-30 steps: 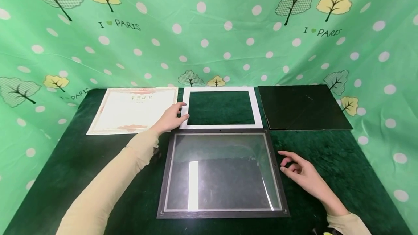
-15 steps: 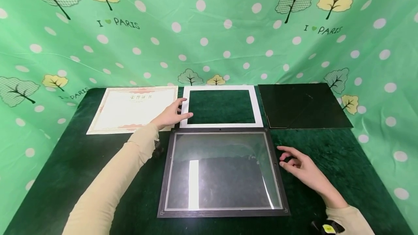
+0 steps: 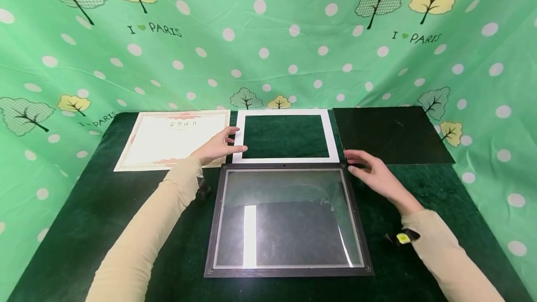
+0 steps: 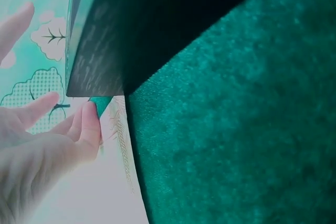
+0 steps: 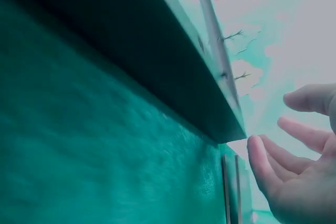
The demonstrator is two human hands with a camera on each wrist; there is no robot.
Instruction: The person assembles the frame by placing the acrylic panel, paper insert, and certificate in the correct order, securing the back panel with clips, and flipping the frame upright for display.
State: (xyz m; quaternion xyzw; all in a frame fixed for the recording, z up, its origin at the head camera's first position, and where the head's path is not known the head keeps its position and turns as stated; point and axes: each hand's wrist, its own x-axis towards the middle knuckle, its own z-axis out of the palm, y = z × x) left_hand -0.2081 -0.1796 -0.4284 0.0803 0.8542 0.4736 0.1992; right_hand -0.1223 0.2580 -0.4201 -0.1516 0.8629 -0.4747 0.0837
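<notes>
Nearest the person, on the dark green velvet table (image 3: 105,209), lies a dark picture frame (image 3: 288,271) with its glass pane facing up, a bright strip of light reflected in it. Both arms in beige sleeves reach past it, one along each side.

Just beyond the frame's far right corner, the right hand (image 3: 373,174) hovers with its fingers loosely spread and relaxed, holding nothing; its fingertips come close to the gap between the white mat board (image 3: 285,158) and the black backing board (image 3: 390,135). The right wrist view shows those fingers (image 5: 262,163) open in the air beside the frame's corner, not touching it.

At the frame's far left corner, the left hand (image 3: 218,146) rests at the left edge of the white mat board, thumb and fingers extended onto its border. Whether they actually pinch the edge I cannot tell; in the left wrist view the fingers (image 4: 86,124) look straight and loose.

Farther back the mat lies flat in the middle, the certificate (image 3: 172,139) just to its left and the backing board to its right. Behind the table hangs a green polka-dot cloth (image 3: 268,36) printed with trees.
</notes>
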